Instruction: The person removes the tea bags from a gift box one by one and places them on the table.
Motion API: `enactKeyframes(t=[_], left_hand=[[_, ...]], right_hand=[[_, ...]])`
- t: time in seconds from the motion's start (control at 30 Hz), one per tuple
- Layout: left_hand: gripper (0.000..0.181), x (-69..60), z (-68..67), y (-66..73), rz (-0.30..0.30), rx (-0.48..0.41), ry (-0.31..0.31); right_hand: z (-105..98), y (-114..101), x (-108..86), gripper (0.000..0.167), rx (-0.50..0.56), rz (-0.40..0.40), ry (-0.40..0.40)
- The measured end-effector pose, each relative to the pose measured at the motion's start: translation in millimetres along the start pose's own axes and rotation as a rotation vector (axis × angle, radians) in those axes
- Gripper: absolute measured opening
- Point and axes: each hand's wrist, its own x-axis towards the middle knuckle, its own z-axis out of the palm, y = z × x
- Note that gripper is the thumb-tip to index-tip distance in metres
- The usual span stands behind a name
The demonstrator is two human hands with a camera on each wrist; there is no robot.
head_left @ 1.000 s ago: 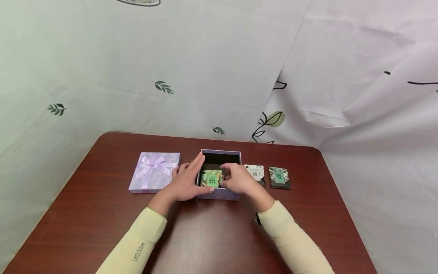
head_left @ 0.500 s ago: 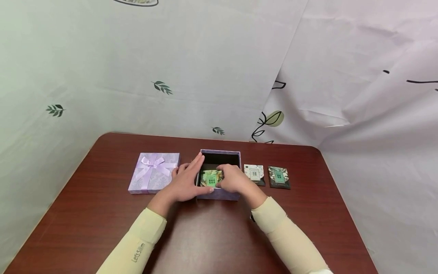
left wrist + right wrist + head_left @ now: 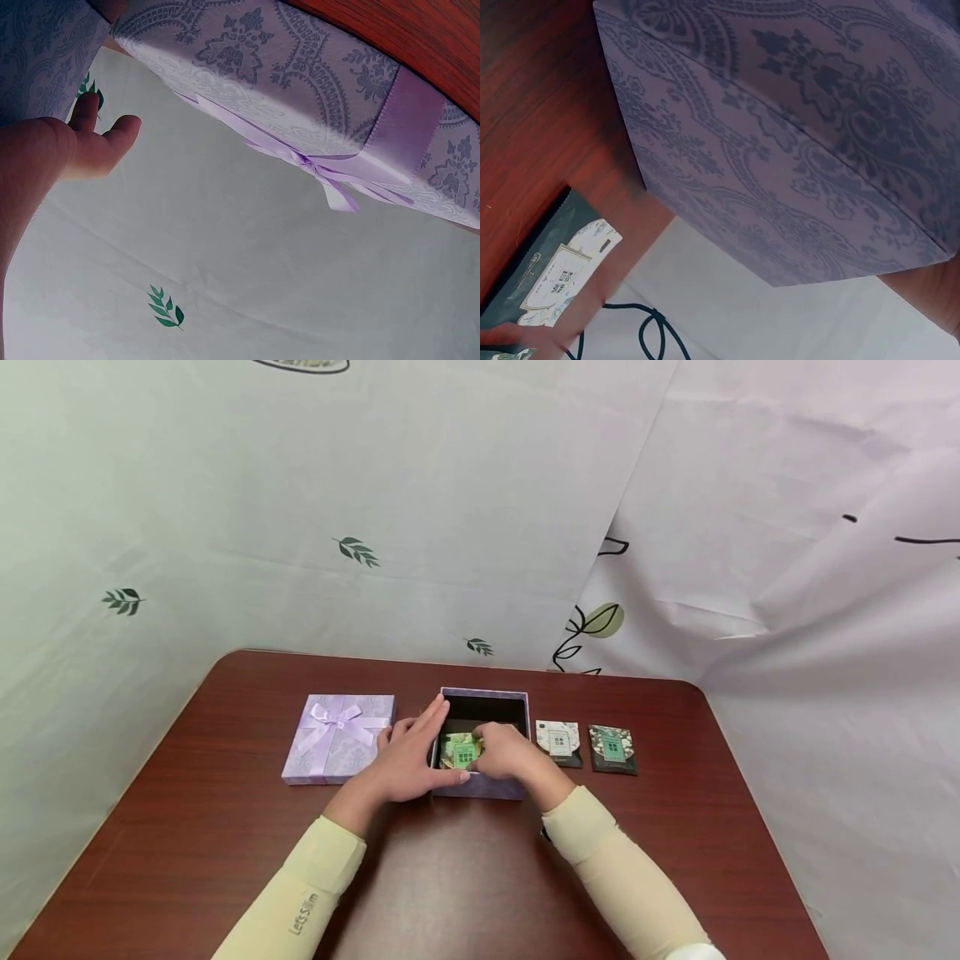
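Note:
A lilac patterned gift box [image 3: 480,787] with a dark inside stands uncovered mid-table. My left hand [image 3: 408,764] rests on its left side, fingers straight along the rim and thumb at the front wall. Inside lies a flat green printed sachet [image 3: 457,750]. My right hand [image 3: 506,752] reaches into the box, its thumb and curled fingers gripping the sachet's right part, which they hide. In the left wrist view, part of my left hand [image 3: 67,150] shows beside the box. Only the box's outer walls [image 3: 780,150] fill the right wrist view; that hand is hidden there.
The matching lid [image 3: 360,752], tied with a lilac bow, lies left of the box. To its right lie a white-and-black sachet [image 3: 558,742] and a dark green one [image 3: 612,748]. A printed white curtain [image 3: 480,527] hangs behind the brown table [image 3: 450,877].
My right hand has moved a little left inside the box, over the green sachet's right side, and its fingers have closed on it. The left hand has stayed in place.

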Motion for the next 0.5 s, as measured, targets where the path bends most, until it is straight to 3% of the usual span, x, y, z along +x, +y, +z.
enactKeyframes(t=[0.5], left_hand=[[0.113,0.2,0.6,0.3,-0.005,0.003,-0.006]], right_hand=[[3.4,-0.9,0.6,0.056,0.021,0.012,0.025]])
